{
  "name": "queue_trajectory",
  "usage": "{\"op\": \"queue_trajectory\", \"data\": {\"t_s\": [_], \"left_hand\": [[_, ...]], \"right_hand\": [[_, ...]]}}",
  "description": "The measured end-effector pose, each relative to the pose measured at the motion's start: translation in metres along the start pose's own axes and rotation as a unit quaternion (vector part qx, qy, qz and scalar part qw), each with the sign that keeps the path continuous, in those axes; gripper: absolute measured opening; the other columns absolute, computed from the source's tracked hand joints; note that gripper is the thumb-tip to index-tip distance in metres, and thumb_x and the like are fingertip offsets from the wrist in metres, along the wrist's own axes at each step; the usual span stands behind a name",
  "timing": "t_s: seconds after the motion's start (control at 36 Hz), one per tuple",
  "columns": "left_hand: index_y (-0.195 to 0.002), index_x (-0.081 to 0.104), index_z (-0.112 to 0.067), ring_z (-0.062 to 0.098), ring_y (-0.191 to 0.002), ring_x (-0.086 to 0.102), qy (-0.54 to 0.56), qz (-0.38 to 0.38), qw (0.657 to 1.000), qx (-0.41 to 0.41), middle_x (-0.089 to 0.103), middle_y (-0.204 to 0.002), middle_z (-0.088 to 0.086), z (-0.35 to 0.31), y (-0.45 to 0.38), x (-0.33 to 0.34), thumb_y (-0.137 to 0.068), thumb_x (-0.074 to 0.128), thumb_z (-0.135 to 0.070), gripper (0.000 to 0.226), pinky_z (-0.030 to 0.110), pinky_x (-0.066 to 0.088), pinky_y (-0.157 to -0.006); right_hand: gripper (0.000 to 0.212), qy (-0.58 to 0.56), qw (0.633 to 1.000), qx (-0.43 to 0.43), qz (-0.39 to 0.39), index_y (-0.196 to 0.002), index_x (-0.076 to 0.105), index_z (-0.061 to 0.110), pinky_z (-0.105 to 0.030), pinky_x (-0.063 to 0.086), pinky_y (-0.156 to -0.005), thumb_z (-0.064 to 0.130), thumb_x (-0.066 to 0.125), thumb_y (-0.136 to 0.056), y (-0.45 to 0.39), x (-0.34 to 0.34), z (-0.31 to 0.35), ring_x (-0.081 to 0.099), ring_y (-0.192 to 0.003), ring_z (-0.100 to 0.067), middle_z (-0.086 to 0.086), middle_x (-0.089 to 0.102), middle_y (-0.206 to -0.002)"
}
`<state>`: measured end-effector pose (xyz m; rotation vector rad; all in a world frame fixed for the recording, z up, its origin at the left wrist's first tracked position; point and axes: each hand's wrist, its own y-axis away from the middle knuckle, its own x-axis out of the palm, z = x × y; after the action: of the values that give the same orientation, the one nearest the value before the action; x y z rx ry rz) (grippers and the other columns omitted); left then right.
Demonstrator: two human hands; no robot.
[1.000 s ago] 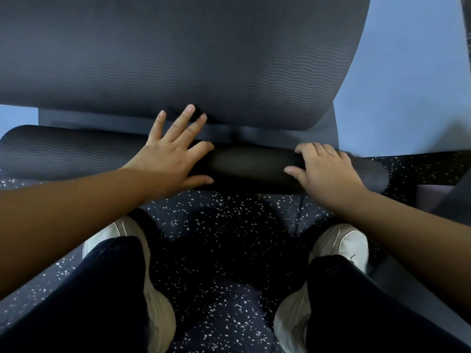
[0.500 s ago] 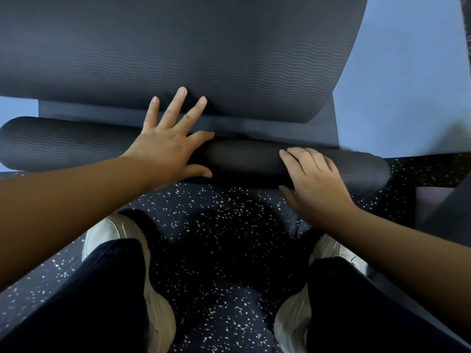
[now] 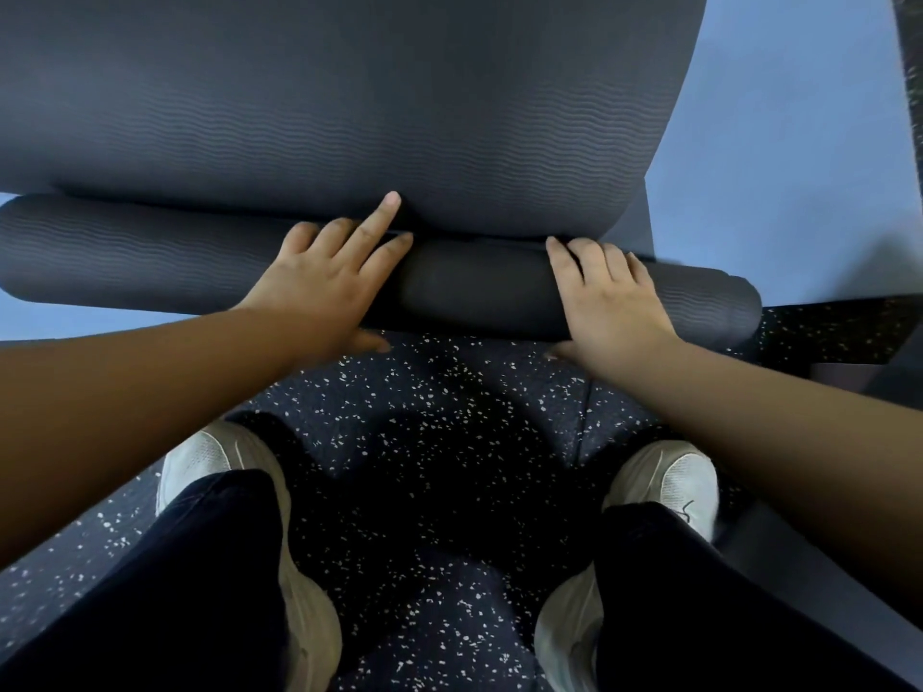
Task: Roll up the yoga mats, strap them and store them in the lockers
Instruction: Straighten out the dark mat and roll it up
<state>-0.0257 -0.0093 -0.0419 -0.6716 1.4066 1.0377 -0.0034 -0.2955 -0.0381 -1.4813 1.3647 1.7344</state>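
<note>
Floor: dark rubber with white speckles, meeting a blue floor area at right. Yoga mat, dark grey and ribbed, lies ahead; its rolled part sits just in front of white shoes. Mat's far end is cut off by the frame, and a dark strip at the right edge is hard to make out. Left hand and right hand press on the roll, fingers straight and lightly spread. Since half a second ago: both hands are further over the roll, and left fingers are closer together.
</note>
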Motion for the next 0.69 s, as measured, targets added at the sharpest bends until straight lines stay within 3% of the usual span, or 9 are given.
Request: {"op": "queue_trajectory", "data": {"t_s": [0.08,0.19,0.42,0.58,0.69], "left_hand": [[-0.153,0.017,-0.016,0.033,-0.124,0.042,-0.041,0.03,0.999,0.004,-0.008,-0.16,0.018,0.002,-0.004,-0.006,-0.062,0.076,-0.063,0.119,0.047,0.039,-0.096],[-0.152,0.003,-0.025,0.028,-0.113,0.048,-0.099,0.061,0.993,0.021,-0.024,-0.155,0.022,0.002,-0.012,-0.017,-0.073,0.063,-0.069,0.109,0.039,0.04,-0.092],[-0.146,0.034,-0.026,0.033,-0.095,0.053,-0.079,0.063,0.994,0.037,0.001,-0.159,0.023,0.004,-0.003,-0.022,-0.057,0.077,-0.064,0.106,0.042,0.041,-0.081],[-0.133,0.036,-0.021,0.038,-0.083,0.056,-0.013,0.032,0.998,0.057,0.021,-0.154,0.027,-0.005,0.018,-0.014,-0.038,0.09,-0.051,0.113,0.043,0.045,-0.071],[-0.13,0.04,-0.018,0.038,-0.079,0.056,0.021,0.029,0.997,0.067,0.025,-0.152,0.03,-0.017,0.033,-0.009,-0.04,0.089,-0.05,0.107,0.042,0.043,-0.069]], "right_hand": [[0.107,0.034,0.999,-0.001,-0.016,-0.151,0.018,0.005,-0.05,0.028,-0.11,0.03,0.083,-0.07,-0.002,0.005,0.0,0.037,-0.13,-0.033,-0.015,0.036,-0.143],[0.104,0.033,0.999,-0.017,-0.016,-0.15,0.022,0.005,-0.049,0.032,-0.107,0.038,0.081,-0.071,-0.002,0.001,-0.004,0.041,-0.127,-0.033,-0.013,0.04,-0.141],[0.093,0.014,0.997,-0.029,-0.067,-0.129,0.053,0.004,-0.046,0.048,-0.078,0.039,0.087,-0.05,0.013,0.007,-0.004,0.057,-0.098,-0.036,-0.014,0.059,-0.117],[0.087,-0.014,0.995,-0.054,-0.077,-0.122,0.057,0.004,-0.044,0.048,-0.074,0.043,0.082,-0.048,0.035,0.013,0.001,0.059,-0.093,-0.036,-0.013,0.061,-0.112],[0.085,-0.026,0.996,-0.068,-0.056,-0.12,0.058,0.005,-0.044,0.048,-0.073,0.047,0.083,-0.05,0.049,0.018,0.002,0.059,-0.092,-0.036,-0.012,0.062,-0.111]]}}
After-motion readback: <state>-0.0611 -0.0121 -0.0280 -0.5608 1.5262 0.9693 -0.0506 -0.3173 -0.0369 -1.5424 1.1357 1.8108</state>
